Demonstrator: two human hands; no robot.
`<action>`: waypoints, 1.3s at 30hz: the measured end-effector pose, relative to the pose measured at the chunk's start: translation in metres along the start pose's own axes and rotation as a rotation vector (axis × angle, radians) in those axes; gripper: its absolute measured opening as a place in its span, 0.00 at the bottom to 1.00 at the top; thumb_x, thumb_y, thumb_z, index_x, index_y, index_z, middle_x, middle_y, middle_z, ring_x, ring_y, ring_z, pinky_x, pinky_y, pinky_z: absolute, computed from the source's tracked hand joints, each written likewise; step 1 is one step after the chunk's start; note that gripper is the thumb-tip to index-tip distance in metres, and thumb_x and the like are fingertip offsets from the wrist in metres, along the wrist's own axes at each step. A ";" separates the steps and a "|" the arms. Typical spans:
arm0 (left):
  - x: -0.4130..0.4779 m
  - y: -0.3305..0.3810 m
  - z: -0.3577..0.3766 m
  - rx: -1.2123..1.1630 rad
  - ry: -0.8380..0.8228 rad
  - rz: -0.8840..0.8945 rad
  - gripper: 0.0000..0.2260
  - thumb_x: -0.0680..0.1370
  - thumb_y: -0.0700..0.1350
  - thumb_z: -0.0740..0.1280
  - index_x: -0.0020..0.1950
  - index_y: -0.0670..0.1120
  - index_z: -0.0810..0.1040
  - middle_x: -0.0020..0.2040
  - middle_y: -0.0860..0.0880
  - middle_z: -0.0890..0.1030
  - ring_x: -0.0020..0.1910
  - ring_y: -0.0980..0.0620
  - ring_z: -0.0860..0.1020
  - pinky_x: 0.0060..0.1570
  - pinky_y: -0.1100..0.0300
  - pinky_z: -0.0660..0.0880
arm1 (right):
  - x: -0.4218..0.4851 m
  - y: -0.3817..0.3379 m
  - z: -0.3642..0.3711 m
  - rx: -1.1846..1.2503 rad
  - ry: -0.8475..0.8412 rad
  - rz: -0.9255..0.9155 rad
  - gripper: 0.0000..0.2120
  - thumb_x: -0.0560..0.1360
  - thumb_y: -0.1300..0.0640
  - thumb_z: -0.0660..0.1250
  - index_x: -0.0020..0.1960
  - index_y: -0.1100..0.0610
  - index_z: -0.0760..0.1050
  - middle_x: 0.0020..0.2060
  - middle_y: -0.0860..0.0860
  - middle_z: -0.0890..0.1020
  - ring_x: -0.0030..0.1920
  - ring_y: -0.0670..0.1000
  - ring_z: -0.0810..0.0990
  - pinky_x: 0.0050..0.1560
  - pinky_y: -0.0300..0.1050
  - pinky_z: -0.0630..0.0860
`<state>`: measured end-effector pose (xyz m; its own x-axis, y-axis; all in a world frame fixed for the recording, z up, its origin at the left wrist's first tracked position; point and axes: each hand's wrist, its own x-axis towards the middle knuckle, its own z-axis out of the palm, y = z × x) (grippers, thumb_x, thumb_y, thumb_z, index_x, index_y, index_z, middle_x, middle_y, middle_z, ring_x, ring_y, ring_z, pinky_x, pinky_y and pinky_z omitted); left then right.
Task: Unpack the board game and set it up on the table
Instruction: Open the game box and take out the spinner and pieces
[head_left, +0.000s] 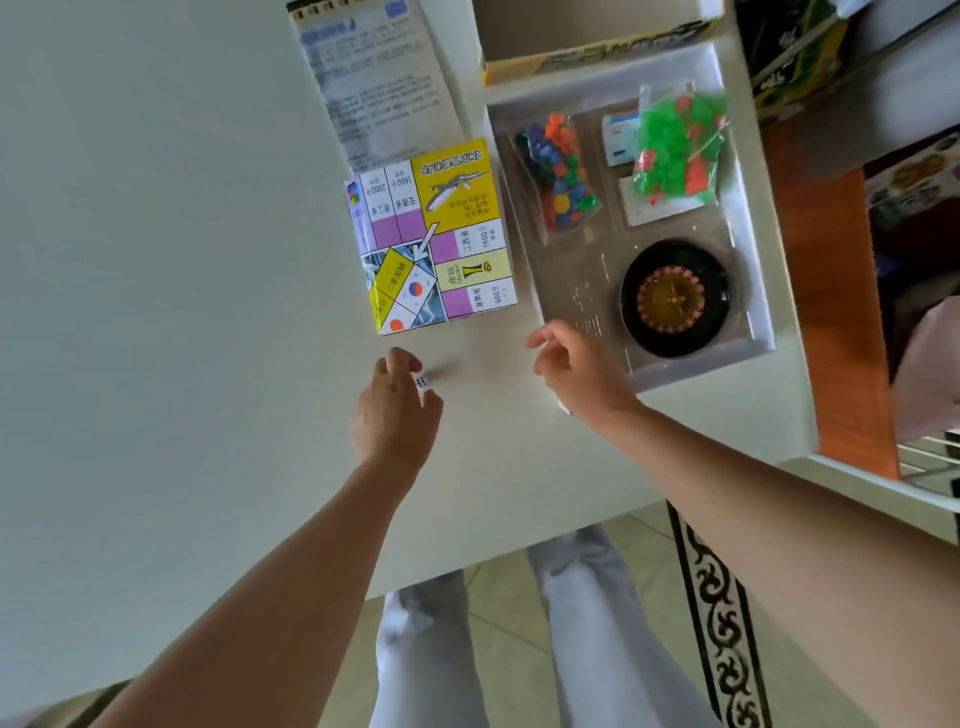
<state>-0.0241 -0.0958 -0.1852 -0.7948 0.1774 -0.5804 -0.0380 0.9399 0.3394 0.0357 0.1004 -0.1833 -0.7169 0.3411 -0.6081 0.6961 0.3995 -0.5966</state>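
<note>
White die (422, 382) sits pinched between thumb and fingertips of the left hand (395, 410), palm down over the table (156, 260), while the right hand (576, 364) hovers loosely curled, empty, beside the tray (753, 343).

On the folded board (431, 239) you can read the numbers 2000, 1800, 1800 and 600; the leaflet (379, 78) print is too blurred.

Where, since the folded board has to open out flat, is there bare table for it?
The widest bare stretch of table lies left of the folded board and the left hand, which pinches a die. A smaller patch lies between the forearms. Right of the board it is crowded: the tray of pieces, with the rule sheet and box beyond.
</note>
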 end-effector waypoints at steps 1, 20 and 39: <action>-0.006 0.005 -0.003 0.018 -0.002 0.060 0.10 0.76 0.43 0.65 0.57 0.46 0.71 0.52 0.48 0.77 0.46 0.45 0.77 0.41 0.57 0.68 | -0.001 0.001 -0.006 -0.008 0.030 -0.009 0.11 0.74 0.64 0.59 0.49 0.53 0.78 0.39 0.49 0.81 0.41 0.51 0.80 0.41 0.44 0.75; 0.014 0.189 0.059 0.833 -0.182 0.834 0.25 0.78 0.50 0.60 0.73 0.44 0.64 0.74 0.47 0.63 0.76 0.45 0.53 0.66 0.50 0.63 | -0.006 0.096 -0.123 0.002 0.365 0.250 0.21 0.75 0.64 0.61 0.68 0.58 0.69 0.59 0.56 0.79 0.58 0.57 0.77 0.55 0.48 0.73; 0.021 0.196 0.053 0.962 -0.283 0.843 0.27 0.78 0.48 0.61 0.76 0.46 0.59 0.78 0.48 0.55 0.78 0.47 0.47 0.70 0.44 0.60 | 0.022 0.095 -0.111 0.136 0.608 0.353 0.17 0.73 0.57 0.69 0.60 0.57 0.70 0.56 0.54 0.74 0.52 0.53 0.76 0.49 0.42 0.70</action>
<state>-0.0162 0.1075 -0.1704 -0.2030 0.7536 -0.6252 0.9440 0.3203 0.0796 0.0817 0.2403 -0.1947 -0.3154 0.8601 -0.4009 0.8610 0.0818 -0.5020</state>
